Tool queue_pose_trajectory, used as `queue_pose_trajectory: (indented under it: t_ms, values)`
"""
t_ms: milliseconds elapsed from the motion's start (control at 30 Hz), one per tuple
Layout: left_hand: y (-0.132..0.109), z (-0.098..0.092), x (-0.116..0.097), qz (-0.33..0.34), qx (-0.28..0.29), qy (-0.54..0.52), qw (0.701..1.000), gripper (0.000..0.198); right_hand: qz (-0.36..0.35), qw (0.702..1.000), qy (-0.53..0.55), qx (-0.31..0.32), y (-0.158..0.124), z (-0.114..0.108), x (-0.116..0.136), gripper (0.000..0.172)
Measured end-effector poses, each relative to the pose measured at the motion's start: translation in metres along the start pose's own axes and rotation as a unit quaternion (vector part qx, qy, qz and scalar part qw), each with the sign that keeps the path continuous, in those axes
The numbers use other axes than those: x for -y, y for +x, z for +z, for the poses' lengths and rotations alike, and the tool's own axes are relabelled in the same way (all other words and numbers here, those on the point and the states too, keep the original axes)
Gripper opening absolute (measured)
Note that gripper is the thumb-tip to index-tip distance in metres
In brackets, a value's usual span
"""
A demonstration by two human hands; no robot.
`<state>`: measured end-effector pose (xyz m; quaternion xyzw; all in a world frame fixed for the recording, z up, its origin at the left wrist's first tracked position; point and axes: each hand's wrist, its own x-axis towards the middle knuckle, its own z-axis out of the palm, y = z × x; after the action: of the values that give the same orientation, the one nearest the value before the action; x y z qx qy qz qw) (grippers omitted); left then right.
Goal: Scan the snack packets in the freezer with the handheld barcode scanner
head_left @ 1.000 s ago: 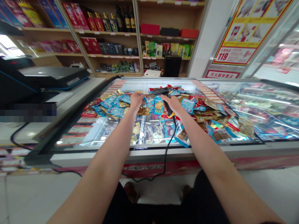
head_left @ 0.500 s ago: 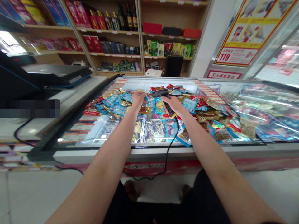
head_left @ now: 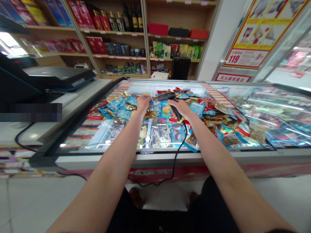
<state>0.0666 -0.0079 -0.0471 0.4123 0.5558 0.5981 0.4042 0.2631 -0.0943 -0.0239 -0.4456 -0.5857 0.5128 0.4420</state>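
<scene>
My right hand (head_left: 178, 107) is wrapped round the handle of a black barcode scanner (head_left: 167, 96), whose head points left toward my left hand. A black cord (head_left: 178, 152) hangs from the handle over the front edge. With fingers pinched, my left hand (head_left: 143, 102) holds a small blue snack packet (head_left: 154, 101) before the scanner head. Beneath both hands, on the glass lid of a chest freezer, lie many small packets: blue ones (head_left: 123, 111) on the left, gold and brown ones (head_left: 216, 119) on the right.
The freezer's front rim (head_left: 97, 161) runs across, close to my body. On the left stands a counter (head_left: 97, 94) with a weighing scale (head_left: 63, 77). Behind are shelves (head_left: 114, 32) of bottles and boxes. A second glass-topped freezer section (head_left: 279, 113) lies right.
Both hands keep nearly the same place. The scanner's handle and cord have shifted very slightly to the right.
</scene>
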Motion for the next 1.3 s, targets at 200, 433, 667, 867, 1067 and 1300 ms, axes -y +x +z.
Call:
queue_pose_trajectory:
  t_ms: [200, 433, 667, 867, 1067, 1300]
  values:
    - [-0.002, 0.000, -0.002, -0.006, -0.001, -0.005, 1.000, 0.014, 0.009, 1.000, 0.004, -0.002, -0.002, 0.000, 0.003, 0.039]
    - [-0.005, 0.000, -0.005, -0.002, -0.002, -0.013, 1.000, 0.014, 0.015, 1.000, -0.003, 0.000, -0.003, 0.000, 0.006, 0.033]
    - [-0.002, -0.001, -0.004, -0.003, -0.001, -0.016, 1.000, 0.013, 0.023, 1.000, -0.011, 0.003, -0.002, -0.003, 0.006, 0.032]
    - [0.003, -0.001, -0.002, -0.010, 0.006, -0.024, 1.000, 0.014, 0.030, 0.999, 0.012, 0.007, -0.005, -0.003, 0.010, 0.035]
    - [0.002, -0.001, -0.003, -0.010, 0.009, -0.038, 0.999, 0.014, 0.029, 0.999, 0.014, 0.012, -0.005, -0.005, 0.011, 0.033]
    - [0.000, -0.001, -0.007, 0.006, 0.002, -0.029, 1.000, 0.013, 0.018, 1.000, 0.007, 0.010, -0.004, -0.006, 0.010, 0.037]
